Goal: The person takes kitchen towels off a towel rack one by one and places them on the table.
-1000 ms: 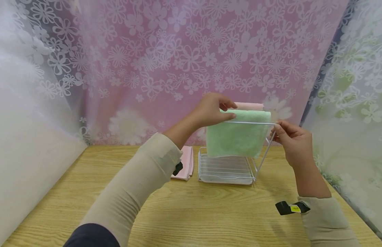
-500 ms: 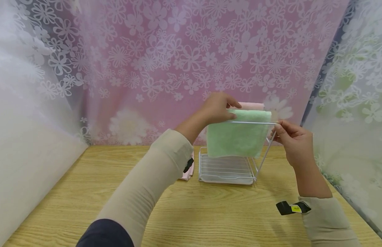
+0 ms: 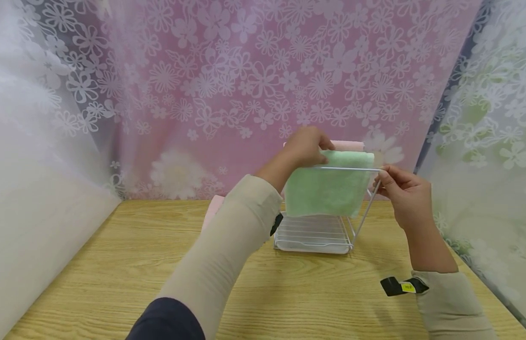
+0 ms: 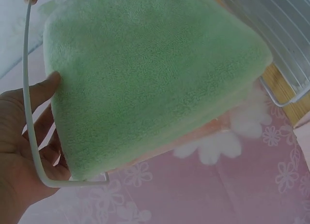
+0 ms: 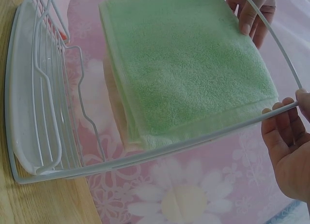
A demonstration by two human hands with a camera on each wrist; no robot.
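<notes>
A light green towel (image 3: 331, 193) hangs folded at the top of a white wire rack (image 3: 360, 169), just behind its front upper bar. My left hand (image 3: 307, 145) is at the towel's upper left; in the left wrist view its thumb (image 4: 48, 86) lies on the near face and the fingers go behind, pinching the top edge. A pink towel (image 3: 350, 146) hangs behind the green one, mostly covered by it. With thumb and fingertips, my right hand (image 3: 409, 198) pinches the rack's upper right corner, as the right wrist view also shows.
At the rack's base sits a white tray (image 3: 314, 250) under a wire grid. Folded pink cloth (image 3: 212, 212) lies on the wooden table (image 3: 309, 302) to the left, partly hidden by my left sleeve (image 3: 229, 236). Flowered curtains (image 3: 246, 85) enclose the table's back and sides.
My left hand and forearm have shifted right along the green towel's top edge. The sleeve now covers a different part of the pink cloth on the table. My right hand has stayed put.
</notes>
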